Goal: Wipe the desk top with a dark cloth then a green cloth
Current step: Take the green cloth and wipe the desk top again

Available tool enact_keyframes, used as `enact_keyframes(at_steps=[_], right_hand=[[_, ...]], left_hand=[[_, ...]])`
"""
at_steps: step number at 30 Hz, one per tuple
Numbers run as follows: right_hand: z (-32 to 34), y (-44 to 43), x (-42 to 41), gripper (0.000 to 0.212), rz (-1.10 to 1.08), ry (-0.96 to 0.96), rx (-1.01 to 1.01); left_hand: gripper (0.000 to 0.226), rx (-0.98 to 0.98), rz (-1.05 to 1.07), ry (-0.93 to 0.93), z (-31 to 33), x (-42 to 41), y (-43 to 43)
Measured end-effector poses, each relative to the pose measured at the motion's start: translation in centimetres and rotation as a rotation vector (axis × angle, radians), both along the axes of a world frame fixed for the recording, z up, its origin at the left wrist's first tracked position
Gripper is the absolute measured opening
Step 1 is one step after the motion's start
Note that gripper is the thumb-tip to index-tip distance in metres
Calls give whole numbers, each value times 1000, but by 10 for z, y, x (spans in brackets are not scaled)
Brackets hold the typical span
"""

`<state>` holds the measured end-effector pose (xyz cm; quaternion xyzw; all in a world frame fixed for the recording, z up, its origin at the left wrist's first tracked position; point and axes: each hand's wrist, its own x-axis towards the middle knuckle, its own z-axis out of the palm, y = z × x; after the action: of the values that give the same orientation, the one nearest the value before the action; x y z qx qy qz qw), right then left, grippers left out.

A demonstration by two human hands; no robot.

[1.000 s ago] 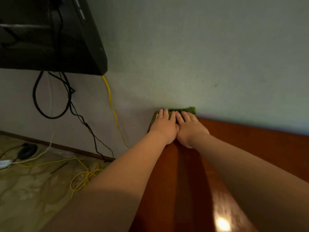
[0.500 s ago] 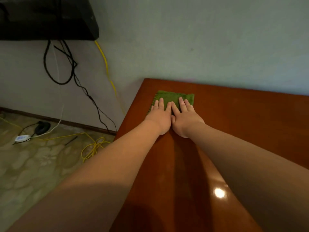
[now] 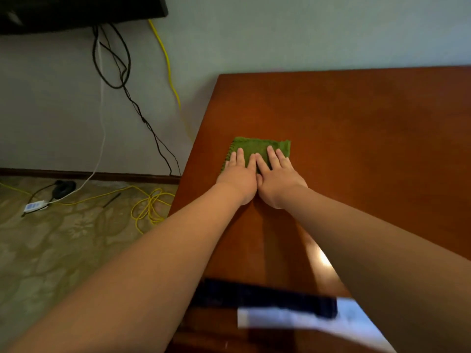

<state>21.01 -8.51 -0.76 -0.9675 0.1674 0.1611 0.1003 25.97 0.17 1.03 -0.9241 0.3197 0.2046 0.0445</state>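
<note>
Well to the left of the hands, down on the patterned floor (image 3: 51, 250), lie a small white adapter (image 3: 34, 207) and a dark rounded object (image 3: 63, 186) just beyond it. Closer to the hands is a loose coil of yellow cable (image 3: 150, 210). Far up and left of the hands, a dark screen (image 3: 76, 11) hangs on the pale wall (image 3: 280, 34). Black cables (image 3: 119, 59) and a white lead (image 3: 102, 98) trail down from it.

The left hand (image 3: 238, 175) lies flat, fingers straight and close together, pressing on the left part of the green cloth (image 3: 257, 147). Its thumb side touches the right hand (image 3: 279, 177), which lies flat the same way on the cloth's right part. Neither hand curls round anything.

The cloth is folded to a rectangle and lies flat on the surface (image 3: 369, 128) under the fingers. Its far edge shows beyond the fingertips, and its stitched side is just left of the left hand, near the surface's left edge.

Nearer than the wrists, beneath the forearms, sit a dark strip (image 3: 254, 296) and a white sheet (image 3: 305, 319), both too blurred to identify. A bright glare (image 3: 323, 261) shines beside the right forearm. The glossy reddish-brown wood runs on far to the right of the right hand.
</note>
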Motion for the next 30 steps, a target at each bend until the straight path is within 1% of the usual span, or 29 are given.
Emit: enact_keyframes(at_steps=[6, 8, 11, 15, 20, 23, 24, 27, 30], right_hand=[[-7, 62, -88, 56, -3, -5, -23], [-13, 74, -110, 57, 30, 15, -50], [-26, 90, -140, 58, 101, 6, -145], [-24, 99, -176, 57, 93, -20, -135], [-17, 71, -200, 56, 61, 78, -39], [-12, 46, -218, 57, 1, 30, 5], [-10, 40, -220, 57, 22, 35, -5], [-14, 24, -207, 62, 76, 132, -31], [-18, 9, -188, 66, 105, 138, -28]], left_hand=[[58, -44, -5, 26, -6, -85, 63], [59, -51, -14, 36, -6, -109, 79], [61, -53, -9, 21, -11, -140, 97], [66, -56, 5, 15, -15, -175, 109], [66, -3, 18, 103, 3, -208, 83], [66, 12, 16, 138, 3, -222, 54], [66, 13, 29, 143, 1, -224, 46], [66, 17, 66, 160, 3, -221, 29], [62, -9, 53, 151, 9, -210, 15]])
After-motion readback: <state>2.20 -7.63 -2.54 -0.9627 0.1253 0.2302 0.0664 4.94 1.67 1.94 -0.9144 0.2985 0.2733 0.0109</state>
